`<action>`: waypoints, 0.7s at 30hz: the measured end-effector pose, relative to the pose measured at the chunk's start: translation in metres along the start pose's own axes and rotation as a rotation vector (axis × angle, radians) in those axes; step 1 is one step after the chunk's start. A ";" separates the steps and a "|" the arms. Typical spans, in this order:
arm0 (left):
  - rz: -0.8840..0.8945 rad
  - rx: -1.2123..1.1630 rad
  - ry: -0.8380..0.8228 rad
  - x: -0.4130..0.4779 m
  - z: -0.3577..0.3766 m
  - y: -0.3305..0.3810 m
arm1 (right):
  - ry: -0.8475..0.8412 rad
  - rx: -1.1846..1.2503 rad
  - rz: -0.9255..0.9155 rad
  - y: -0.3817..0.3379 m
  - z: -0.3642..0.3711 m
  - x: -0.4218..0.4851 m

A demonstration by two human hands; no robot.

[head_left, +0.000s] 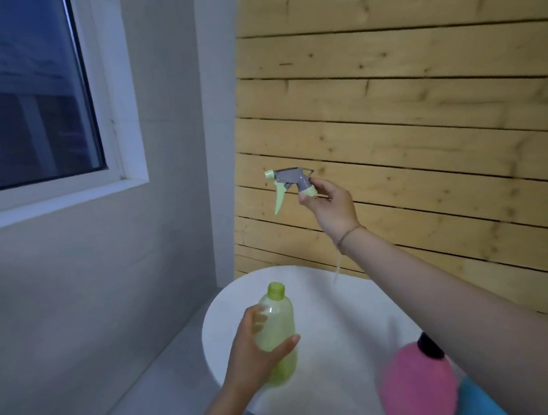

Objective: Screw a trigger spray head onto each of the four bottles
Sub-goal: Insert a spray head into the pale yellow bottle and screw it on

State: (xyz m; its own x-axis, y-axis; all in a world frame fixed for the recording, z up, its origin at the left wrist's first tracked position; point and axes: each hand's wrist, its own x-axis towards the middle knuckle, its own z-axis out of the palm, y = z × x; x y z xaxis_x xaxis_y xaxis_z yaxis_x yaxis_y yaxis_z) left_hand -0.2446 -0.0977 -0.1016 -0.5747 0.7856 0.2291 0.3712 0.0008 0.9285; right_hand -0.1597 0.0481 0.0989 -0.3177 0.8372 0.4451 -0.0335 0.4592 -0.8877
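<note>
My left hand grips a translucent green bottle around its middle, holding it over the white round table; its green threaded neck is bare. My right hand is raised high in front of the wooden wall and pinches a grey and green trigger spray head by its collar, nozzle pointing left. A thin clear dip tube hangs down from behind my wrist. A pink bottle with a black neck stands at the lower right, partly under my right forearm.
A blue object shows at the bottom right edge beside the pink bottle. A wooden slat wall runs behind the table. A window and grey wall lie to the left, with a grey floor below.
</note>
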 end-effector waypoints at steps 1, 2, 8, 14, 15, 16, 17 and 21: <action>-0.002 -0.005 -0.015 -0.004 0.005 0.005 | 0.009 0.042 0.000 -0.011 -0.008 -0.004; 0.000 -0.004 -0.029 -0.007 0.010 0.009 | 0.018 0.080 0.006 -0.020 -0.016 -0.007; -0.004 0.022 -0.092 -0.023 0.035 0.028 | 0.045 0.269 0.079 -0.053 -0.049 -0.032; -0.014 0.021 -0.139 -0.034 0.052 0.040 | 0.019 0.356 0.072 -0.064 -0.060 -0.051; -0.021 0.025 -0.139 -0.034 0.052 0.040 | 0.015 0.361 0.064 -0.066 -0.061 -0.052; -0.028 0.032 -0.140 -0.034 0.052 0.041 | 0.011 0.365 0.055 -0.068 -0.062 -0.053; -0.032 0.041 -0.140 -0.034 0.053 0.041 | 0.004 0.375 0.049 -0.070 -0.062 -0.054; -0.038 0.074 -0.133 -0.037 0.053 0.043 | -0.027 0.432 0.059 -0.076 -0.061 -0.060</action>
State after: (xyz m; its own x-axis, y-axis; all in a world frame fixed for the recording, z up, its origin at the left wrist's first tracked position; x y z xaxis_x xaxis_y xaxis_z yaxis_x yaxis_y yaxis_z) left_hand -0.1687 -0.0939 -0.0857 -0.4900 0.8589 0.1486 0.4063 0.0743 0.9107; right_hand -0.0806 -0.0187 0.1471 -0.3552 0.8477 0.3939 -0.4064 0.2394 -0.8818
